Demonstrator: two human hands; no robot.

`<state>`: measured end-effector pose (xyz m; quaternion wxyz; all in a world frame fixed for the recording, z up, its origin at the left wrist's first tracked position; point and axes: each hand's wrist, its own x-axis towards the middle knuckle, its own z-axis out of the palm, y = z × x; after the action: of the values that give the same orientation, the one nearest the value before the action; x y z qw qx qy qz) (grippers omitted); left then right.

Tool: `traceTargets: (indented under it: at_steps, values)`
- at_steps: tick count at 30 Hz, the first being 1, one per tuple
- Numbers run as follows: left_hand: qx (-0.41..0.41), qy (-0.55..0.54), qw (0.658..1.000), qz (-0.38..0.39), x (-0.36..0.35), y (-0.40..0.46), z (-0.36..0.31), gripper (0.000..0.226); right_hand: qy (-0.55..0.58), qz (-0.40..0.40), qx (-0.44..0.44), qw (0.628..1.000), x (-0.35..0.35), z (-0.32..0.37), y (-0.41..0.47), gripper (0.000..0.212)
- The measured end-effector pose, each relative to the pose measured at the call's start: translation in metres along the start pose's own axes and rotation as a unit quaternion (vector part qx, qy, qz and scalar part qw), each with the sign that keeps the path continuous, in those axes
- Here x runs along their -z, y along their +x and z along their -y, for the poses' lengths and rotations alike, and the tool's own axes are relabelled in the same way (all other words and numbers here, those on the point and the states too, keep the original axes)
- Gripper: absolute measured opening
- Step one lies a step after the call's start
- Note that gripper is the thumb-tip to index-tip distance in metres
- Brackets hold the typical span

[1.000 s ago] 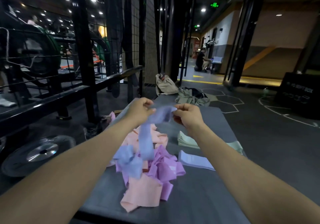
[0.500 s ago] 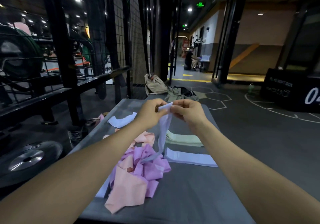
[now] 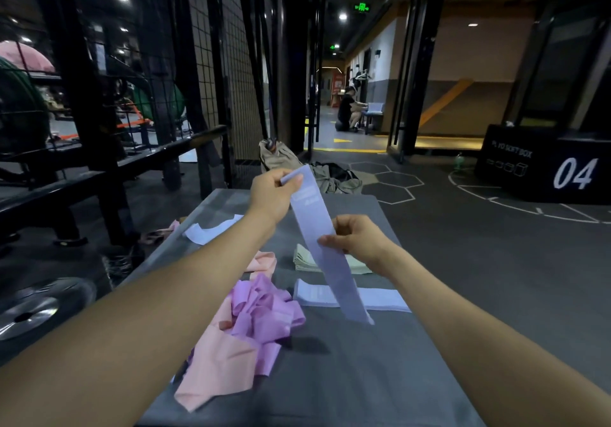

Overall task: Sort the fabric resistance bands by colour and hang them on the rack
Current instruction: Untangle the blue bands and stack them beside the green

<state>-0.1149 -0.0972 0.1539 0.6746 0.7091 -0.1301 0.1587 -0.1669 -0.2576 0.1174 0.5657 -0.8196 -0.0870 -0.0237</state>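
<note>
Lavender band (image 3: 325,248) held stretched flat above grey tabletop (image 3: 347,377). Left hand (image 3: 272,191) grip pinches its top end, thumb over fabric; right hand (image 3: 358,241) grip pinches its edge mid-length, lower end hanging free. On tabletop below: tangled pile of purple bands (image 3: 264,314) and pink bands (image 3: 218,363), one lavender band lying flat (image 3: 383,297), folded pale green stack (image 3: 305,258), another lavender band (image 3: 211,228) at far left edge.

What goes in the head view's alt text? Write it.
Both hands, left and right, hold a lavender band stretched over a grey table. Below lie a pink-and-purple pile, a flat lavender stack and a green stack.
</note>
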Motion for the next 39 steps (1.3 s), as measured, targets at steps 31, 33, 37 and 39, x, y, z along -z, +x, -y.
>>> traceTargets:
  at_steps: [31, 33, 37, 39]
  values:
    - [0.261, 0.108, 0.951, -0.123, -0.040, -0.024, 0.167, 0.009, -0.099, -0.281, -0.235, 0.925, 0.114, -0.176, -0.028, 0.023]
    - [0.258, 0.139, 0.950, -0.110, -0.047, -0.024, 0.175, 0.011, -0.132, -0.294, -0.229, 0.919, 0.115, -0.182, -0.023, 0.021]
    - [0.241, 0.208, 0.945, -0.069, -0.053, -0.021, 0.188, 0.001, -0.160, -0.317, -0.220, 0.908, 0.115, -0.196, -0.012, 0.020]
    - [0.244, 0.226, 0.941, -0.057, -0.054, -0.019, 0.195, 0.008, -0.180, -0.321, -0.217, 0.904, 0.116, -0.202, -0.008, 0.020]
